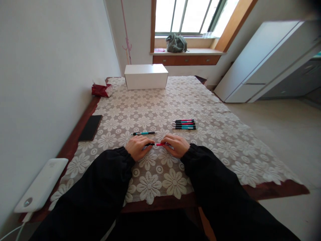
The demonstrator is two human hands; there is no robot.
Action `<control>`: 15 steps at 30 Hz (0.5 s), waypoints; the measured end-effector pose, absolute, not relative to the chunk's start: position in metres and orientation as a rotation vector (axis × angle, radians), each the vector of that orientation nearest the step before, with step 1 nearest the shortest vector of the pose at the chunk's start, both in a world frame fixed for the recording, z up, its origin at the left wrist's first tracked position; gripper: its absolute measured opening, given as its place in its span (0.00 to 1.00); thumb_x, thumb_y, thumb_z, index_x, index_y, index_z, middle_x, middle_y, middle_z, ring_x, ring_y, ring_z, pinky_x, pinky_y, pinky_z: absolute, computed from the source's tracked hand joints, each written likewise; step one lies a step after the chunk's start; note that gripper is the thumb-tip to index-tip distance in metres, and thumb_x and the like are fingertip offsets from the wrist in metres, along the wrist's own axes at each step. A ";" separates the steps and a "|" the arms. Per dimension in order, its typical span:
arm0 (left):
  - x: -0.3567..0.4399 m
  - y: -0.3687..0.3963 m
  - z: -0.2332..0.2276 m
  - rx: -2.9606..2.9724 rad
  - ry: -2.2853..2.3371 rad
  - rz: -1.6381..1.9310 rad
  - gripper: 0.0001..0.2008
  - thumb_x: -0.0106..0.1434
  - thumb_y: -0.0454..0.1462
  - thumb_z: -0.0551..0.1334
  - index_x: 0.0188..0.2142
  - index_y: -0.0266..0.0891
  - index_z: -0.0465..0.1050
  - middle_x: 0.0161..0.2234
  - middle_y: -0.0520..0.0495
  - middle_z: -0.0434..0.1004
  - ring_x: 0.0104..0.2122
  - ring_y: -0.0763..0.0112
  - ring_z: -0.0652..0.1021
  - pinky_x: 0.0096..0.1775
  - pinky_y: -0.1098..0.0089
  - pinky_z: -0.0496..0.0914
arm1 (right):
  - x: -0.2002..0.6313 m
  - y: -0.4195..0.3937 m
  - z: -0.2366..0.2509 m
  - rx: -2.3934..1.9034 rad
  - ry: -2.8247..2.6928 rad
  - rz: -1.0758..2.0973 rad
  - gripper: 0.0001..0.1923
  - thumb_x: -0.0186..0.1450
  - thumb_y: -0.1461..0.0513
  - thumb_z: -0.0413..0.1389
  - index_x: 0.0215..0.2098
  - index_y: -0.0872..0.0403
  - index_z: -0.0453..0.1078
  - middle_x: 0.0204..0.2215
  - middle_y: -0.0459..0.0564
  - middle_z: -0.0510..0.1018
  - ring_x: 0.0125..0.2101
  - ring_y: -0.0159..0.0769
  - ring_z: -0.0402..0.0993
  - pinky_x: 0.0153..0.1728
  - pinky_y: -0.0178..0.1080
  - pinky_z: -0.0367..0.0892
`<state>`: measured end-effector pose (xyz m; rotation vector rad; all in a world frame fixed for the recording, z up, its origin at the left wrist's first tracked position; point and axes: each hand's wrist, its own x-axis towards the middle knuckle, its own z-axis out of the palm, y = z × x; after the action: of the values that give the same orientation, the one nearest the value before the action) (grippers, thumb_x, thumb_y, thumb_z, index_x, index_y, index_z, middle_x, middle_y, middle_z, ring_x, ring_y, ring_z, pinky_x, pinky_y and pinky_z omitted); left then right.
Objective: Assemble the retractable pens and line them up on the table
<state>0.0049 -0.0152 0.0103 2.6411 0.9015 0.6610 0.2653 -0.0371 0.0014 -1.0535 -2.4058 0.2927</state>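
Both my hands hold one red and black pen [157, 144] level just above the lace tablecloth [213, 134]. My left hand [136, 147] grips its dark left end, and my right hand [175, 145] grips its red right end. A teal and black pen [144, 133] lies alone on the cloth just beyond my left hand. To the right of it, a neat row of several red and teal pens [184, 124] lies side by side past my right hand.
A white box [145, 76] stands at the table's far end, with a red tissue pack [101, 89] to its left. A black phone [90, 127] and a white power bank [41, 187] lie along the left edge by the wall. A white cabinet [263, 63] stands on the right.
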 end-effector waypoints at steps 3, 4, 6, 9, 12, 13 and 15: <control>0.005 -0.015 0.008 2.641 0.893 0.672 0.10 0.71 0.40 0.58 0.46 0.43 0.77 0.43 0.46 0.83 0.43 0.63 0.81 0.44 0.61 0.71 | 0.262 -0.038 0.000 -1.034 -2.413 0.292 0.08 0.71 0.61 0.51 0.43 0.51 0.72 0.37 0.52 0.78 0.37 0.38 0.75 0.40 0.38 0.68; 0.005 -0.014 0.007 2.641 0.888 0.675 0.10 0.70 0.40 0.58 0.45 0.43 0.77 0.43 0.46 0.83 0.42 0.63 0.81 0.44 0.62 0.71 | 0.261 -0.039 0.000 -1.035 -2.413 0.292 0.08 0.72 0.61 0.51 0.43 0.51 0.72 0.37 0.52 0.78 0.37 0.38 0.75 0.41 0.39 0.68; 0.005 -0.013 0.006 2.641 0.880 0.676 0.10 0.70 0.40 0.59 0.45 0.44 0.78 0.42 0.46 0.83 0.42 0.63 0.81 0.44 0.62 0.72 | 0.260 -0.039 -0.001 -1.043 -2.407 0.288 0.08 0.72 0.61 0.51 0.43 0.51 0.71 0.36 0.51 0.78 0.37 0.38 0.75 0.41 0.39 0.68; 0.005 -0.013 0.006 2.632 0.882 0.690 0.10 0.70 0.41 0.59 0.45 0.44 0.77 0.42 0.47 0.83 0.42 0.64 0.81 0.44 0.62 0.72 | 0.259 -0.040 -0.001 -1.059 -2.391 0.272 0.08 0.72 0.61 0.50 0.42 0.51 0.71 0.37 0.51 0.79 0.38 0.38 0.75 0.42 0.39 0.68; 0.005 -0.014 0.006 2.621 0.882 0.718 0.09 0.70 0.41 0.59 0.45 0.44 0.77 0.41 0.47 0.84 0.42 0.64 0.81 0.44 0.62 0.72 | 0.258 -0.040 0.000 -1.081 -2.377 0.268 0.08 0.72 0.61 0.50 0.42 0.51 0.71 0.38 0.52 0.79 0.38 0.38 0.75 0.42 0.39 0.68; 0.005 -0.014 0.006 2.615 0.884 0.729 0.09 0.70 0.40 0.60 0.45 0.43 0.77 0.41 0.47 0.84 0.42 0.64 0.81 0.44 0.62 0.72 | 0.257 -0.041 0.000 -1.087 -2.373 0.274 0.08 0.72 0.61 0.50 0.42 0.51 0.71 0.38 0.52 0.79 0.38 0.38 0.75 0.42 0.39 0.68; 0.005 -0.015 0.006 2.593 0.898 0.757 0.08 0.69 0.40 0.61 0.45 0.43 0.76 0.41 0.47 0.84 0.41 0.63 0.81 0.44 0.61 0.72 | 0.256 -0.042 0.000 -1.091 -2.365 0.299 0.08 0.72 0.61 0.50 0.42 0.51 0.71 0.37 0.51 0.79 0.38 0.38 0.75 0.42 0.39 0.67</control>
<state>0.0053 -0.0150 0.0063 2.5931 0.8980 0.7575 0.2563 -0.0416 0.0003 -1.0906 -2.3653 0.2994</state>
